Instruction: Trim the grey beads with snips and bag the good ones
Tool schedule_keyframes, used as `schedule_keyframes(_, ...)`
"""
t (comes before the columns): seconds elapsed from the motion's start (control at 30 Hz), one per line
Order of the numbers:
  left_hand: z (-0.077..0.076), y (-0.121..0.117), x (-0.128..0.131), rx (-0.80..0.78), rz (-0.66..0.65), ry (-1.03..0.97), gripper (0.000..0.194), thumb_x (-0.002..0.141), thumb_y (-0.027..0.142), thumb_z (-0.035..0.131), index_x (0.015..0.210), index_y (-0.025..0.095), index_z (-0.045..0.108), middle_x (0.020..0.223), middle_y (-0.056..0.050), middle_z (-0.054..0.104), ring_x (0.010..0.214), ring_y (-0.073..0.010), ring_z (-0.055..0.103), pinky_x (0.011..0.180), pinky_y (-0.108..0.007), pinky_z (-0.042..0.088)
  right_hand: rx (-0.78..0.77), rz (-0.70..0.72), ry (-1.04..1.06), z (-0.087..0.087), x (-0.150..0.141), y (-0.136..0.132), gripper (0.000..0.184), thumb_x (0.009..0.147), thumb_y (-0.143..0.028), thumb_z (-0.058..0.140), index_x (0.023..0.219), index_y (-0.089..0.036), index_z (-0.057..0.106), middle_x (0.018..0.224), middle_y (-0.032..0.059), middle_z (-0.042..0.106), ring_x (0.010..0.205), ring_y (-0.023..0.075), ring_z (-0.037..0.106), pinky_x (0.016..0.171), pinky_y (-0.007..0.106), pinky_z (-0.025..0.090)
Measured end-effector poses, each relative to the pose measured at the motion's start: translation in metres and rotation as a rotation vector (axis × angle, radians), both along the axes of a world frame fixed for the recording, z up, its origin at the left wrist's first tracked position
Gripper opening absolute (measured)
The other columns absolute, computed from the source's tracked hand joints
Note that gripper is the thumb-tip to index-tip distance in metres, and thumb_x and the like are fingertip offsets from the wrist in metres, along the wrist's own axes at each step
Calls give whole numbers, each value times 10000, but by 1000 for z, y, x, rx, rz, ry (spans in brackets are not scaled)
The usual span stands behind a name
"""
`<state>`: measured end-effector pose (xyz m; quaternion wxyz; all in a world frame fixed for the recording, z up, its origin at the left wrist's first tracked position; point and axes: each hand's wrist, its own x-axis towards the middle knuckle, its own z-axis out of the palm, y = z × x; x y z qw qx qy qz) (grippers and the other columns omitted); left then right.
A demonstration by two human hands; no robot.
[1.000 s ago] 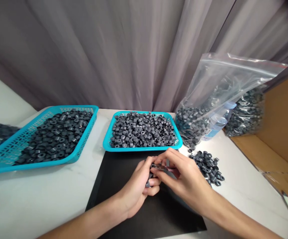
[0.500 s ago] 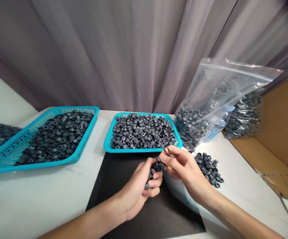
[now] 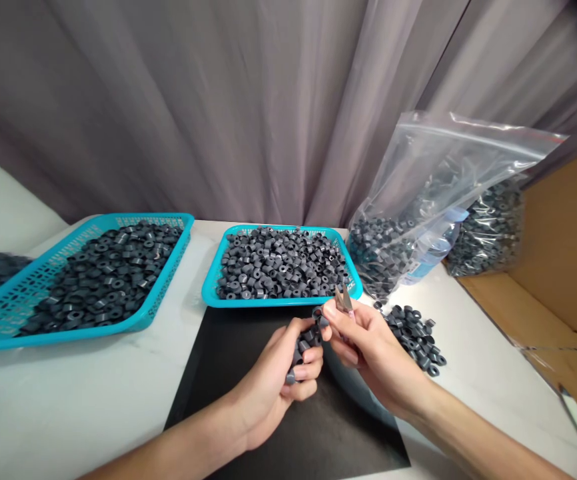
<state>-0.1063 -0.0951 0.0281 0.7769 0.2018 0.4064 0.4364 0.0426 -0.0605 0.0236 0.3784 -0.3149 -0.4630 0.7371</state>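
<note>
My left hand (image 3: 273,377) is curled around a handful of small dark grey rings (image 3: 304,341) above a black mat (image 3: 248,393). My right hand (image 3: 368,353) sits just to its right, gripping small metal snips (image 3: 343,301) whose tips point up and away. Its thumb and forefinger touch one ring at the top of the left hand's handful. Just behind both hands lies a small turquoise tray (image 3: 208,293) heaped with the same rings.
A larger turquoise basket (image 3: 168,287) of bigger dark rings stands at the left. A loose pile of rings (image 3: 416,337) lies right of my hands. Clear zip bags of rings (image 3: 418,220) lean at the back right, beside a brown cardboard box (image 3: 563,267). Grey curtain behind.
My right hand has drawn back from the left hand's handful and turned, so the snips now point upward. My left hand stays closed on the rings.
</note>
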Motion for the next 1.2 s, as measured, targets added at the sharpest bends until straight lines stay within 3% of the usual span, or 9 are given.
schedule_keyframes(0.43, -7, -1, 1, 1, 17, 6, 279, 950, 388, 528, 781, 173, 475, 640, 79, 365, 460, -17, 194, 389, -121, 97, 91, -21, -33, -5, -4, -3, 297, 937, -452, 619, 849, -174, 563, 732, -44, 506, 486, 34, 283, 476, 255, 163)
schedule_keyframes(0.8, -6, -3, 4, -55, 29, 25, 226, 957, 360, 511, 824, 183, 463, 636, 75, 378, 457, -11, 218, 408, -130, 79, 94, -24, -51, -6, -3, -4, 304, 932, -462, 622, 833, -180, 570, 649, -55, 450, 499, 51, 282, 482, 244, 192)
schedule_keyframes(0.9, -7, -3, 3, -70, 44, 36, 198, 938, 358, 538, 862, 182, 489, 628, 78, 380, 451, -9, 228, 410, -134, 72, 159, -62, -88, -2, -3, -3, 314, 926, -477, 621, 831, -180, 584, 657, -43, 477, 505, 58, 299, 474, 237, 221)
schedule_keyframes(0.97, -9, -2, 1, -85, 64, 51, 194, 915, 364, 577, 899, 186, 502, 620, 82, 391, 446, -9, 238, 410, -135, 73, 273, -126, -151, 11, 2, 3, 319, 915, -485, 630, 826, -180, 600, 669, -31, 497, 512, 65, 314, 474, 238, 247)
schedule_keyframes(1.03, -12, -1, -1, -103, 86, 67, 232, 875, 373, 638, 895, 192, 494, 618, 85, 409, 444, -9, 248, 410, -136, 75, 452, -256, -254, 37, 14, 15, 309, 904, -478, 646, 811, -185, 621, 660, -25, 491, 522, 76, 318, 476, 247, 249)
schedule_keyframes(1.2, -28, 6, -6, -114, 94, 88, 400, 763, 454, 753, 785, 203, 443, 583, 84, 426, 412, -7, 212, 401, -139, 44, 1018, -795, -557, 131, 68, 61, 261, 874, -436, 700, 773, -195, 706, 621, -22, 430, 549, 84, 305, 498, 277, 200)
